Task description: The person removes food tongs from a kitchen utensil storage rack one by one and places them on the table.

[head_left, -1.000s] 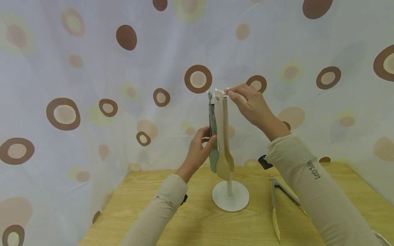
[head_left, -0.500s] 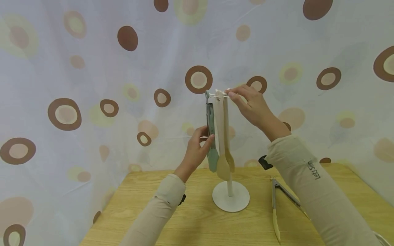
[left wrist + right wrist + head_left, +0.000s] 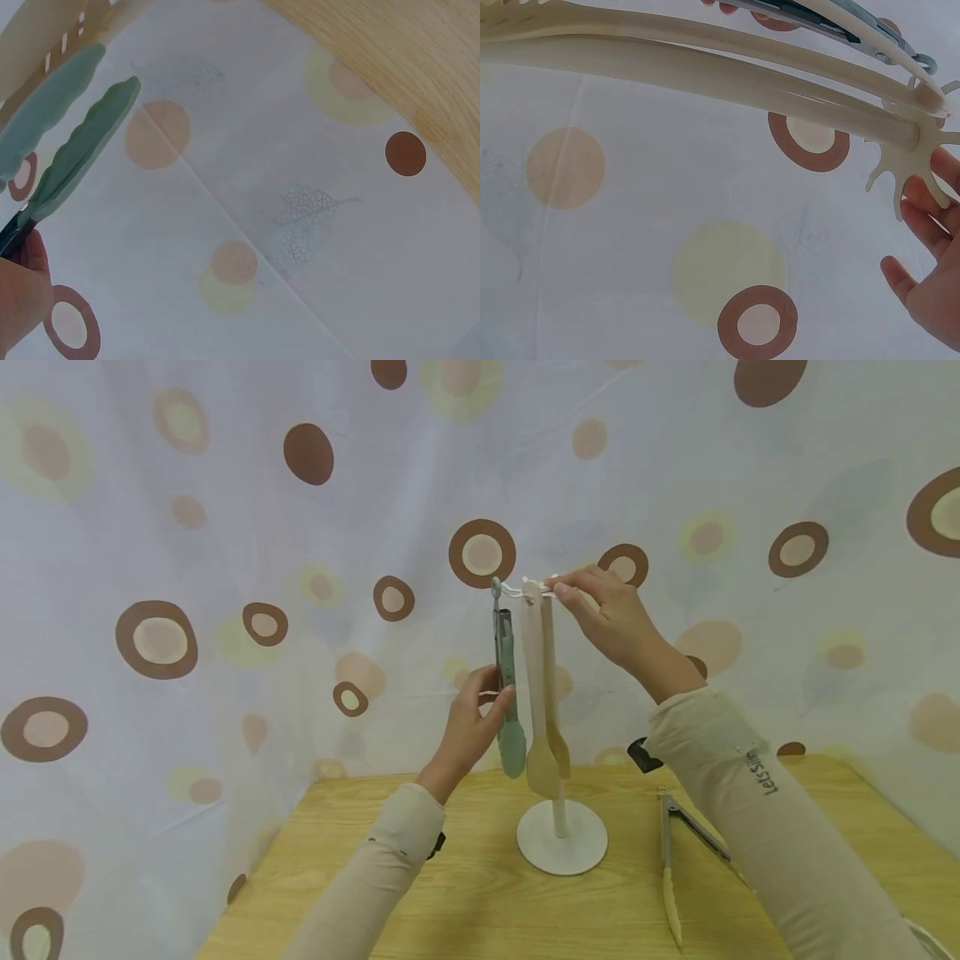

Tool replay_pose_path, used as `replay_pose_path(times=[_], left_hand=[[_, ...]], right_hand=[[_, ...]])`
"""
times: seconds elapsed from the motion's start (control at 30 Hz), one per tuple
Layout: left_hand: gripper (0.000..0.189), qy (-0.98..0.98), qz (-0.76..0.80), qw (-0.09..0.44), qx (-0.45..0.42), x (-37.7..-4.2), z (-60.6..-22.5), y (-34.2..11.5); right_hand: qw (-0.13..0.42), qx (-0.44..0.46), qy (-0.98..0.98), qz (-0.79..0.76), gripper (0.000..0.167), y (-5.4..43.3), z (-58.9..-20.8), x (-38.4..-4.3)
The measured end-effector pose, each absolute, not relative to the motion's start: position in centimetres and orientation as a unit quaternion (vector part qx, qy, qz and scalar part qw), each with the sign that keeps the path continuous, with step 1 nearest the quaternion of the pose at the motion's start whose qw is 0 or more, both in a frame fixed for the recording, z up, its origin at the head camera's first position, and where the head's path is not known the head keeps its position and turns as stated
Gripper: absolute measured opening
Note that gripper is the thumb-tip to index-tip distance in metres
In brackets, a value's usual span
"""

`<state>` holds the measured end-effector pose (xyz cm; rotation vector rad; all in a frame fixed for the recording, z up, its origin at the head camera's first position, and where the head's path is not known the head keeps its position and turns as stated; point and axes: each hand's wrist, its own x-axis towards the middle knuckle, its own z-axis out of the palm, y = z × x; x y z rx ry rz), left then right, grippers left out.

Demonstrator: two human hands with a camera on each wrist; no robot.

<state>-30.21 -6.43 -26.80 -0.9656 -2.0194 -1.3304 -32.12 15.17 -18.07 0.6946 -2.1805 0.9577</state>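
My left hand [image 3: 467, 720] grips a pair of green-tipped metal tongs [image 3: 512, 748] around the middle. The tongs hang upright, tips down, and their top loop sits right at the end of a hook. In the left wrist view the two scalloped tips stand slightly apart. With its fingertips, my right hand [image 3: 611, 620] holds the hooked top of a white utensil stand [image 3: 562, 852]. From that top hang a cream spoon-shaped utensil [image 3: 542, 770] and, partly hidden behind it, a slotted utensil [image 3: 67, 37].
Another pair of tongs, cream-tipped [image 3: 670, 893], lies spread on the wooden table [image 3: 330, 860], right of the stand and partly under the right sleeve. A curtain with brown circles [image 3: 225, 568] hangs behind. A white rim [image 3: 924, 939] shows at the lower right.
My left hand and the green-tipped tongs have shifted left, away from the cream utensil, with the loop moving outward along the hook. The right hand has stayed at the stand's top.
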Motion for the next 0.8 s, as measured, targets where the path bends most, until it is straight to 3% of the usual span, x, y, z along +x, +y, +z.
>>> replay_pose_path(times=[0.17, 0.4, 0.8], left_hand=[[0.032, -0.750, -0.499, 0.259, -0.349, -30.1, -26.9, -6.6], [0.034, -0.761, -0.507, 0.251, -0.318, -33.5, -29.3, -7.9], [0.038, -0.785, -0.502, 0.237, -0.275, -33.5, -29.8, -10.0]], right_hand=[[0.328, 0.268, -0.831, 0.360, 0.042, 15.3, -18.1, -32.0], [0.324, 0.271, -0.831, 0.362, 0.041, 15.4, -18.2, -31.9], [0.322, 0.280, -0.833, 0.353, 0.040, 15.5, -18.1, -32.0]])
